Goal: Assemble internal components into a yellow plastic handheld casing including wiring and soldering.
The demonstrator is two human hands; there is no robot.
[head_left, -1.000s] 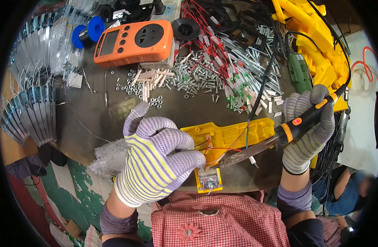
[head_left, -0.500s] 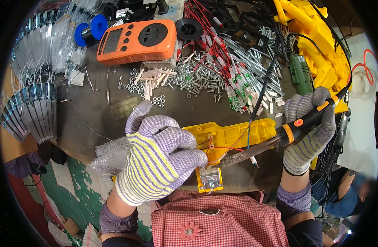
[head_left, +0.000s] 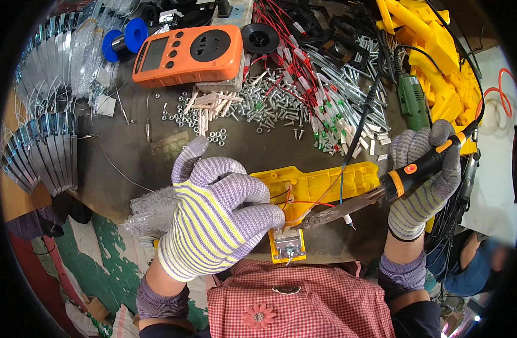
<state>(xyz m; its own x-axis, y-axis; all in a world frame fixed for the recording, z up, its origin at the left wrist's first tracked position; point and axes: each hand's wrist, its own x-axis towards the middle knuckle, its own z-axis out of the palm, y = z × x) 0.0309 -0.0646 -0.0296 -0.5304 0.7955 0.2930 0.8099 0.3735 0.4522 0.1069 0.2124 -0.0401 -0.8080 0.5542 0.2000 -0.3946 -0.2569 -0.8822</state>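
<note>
A yellow plastic housing [head_left: 326, 181] lies open on the table, with thin red, blue and dark wires around it and a metal part [head_left: 288, 246] at its near end. My left hand [head_left: 216, 217] is closed in a pinch over the housing's narrow neck. A thin grey wire [head_left: 129, 181], apparently solder, runs in from the left under this hand; its end is hidden. My right hand [head_left: 417, 200] grips the black and orange handle of a large soldering iron [head_left: 398, 183]. The iron's flat metal shaft slants across the housing, its tip close to my left thumb and forefinger.
Beyond the hands lie loose screws [head_left: 272, 107], nuts [head_left: 185, 112] and red wires. An orange meter [head_left: 188, 55] and blue spool [head_left: 125, 40] stand at the back. Yellow housings [head_left: 438, 56] and a green tool [head_left: 412, 101] are at right. Metal strips fill the left.
Almost nothing differs. The housing and the soldering iron have shifted very slightly to the right; both hands keep their grip.
</note>
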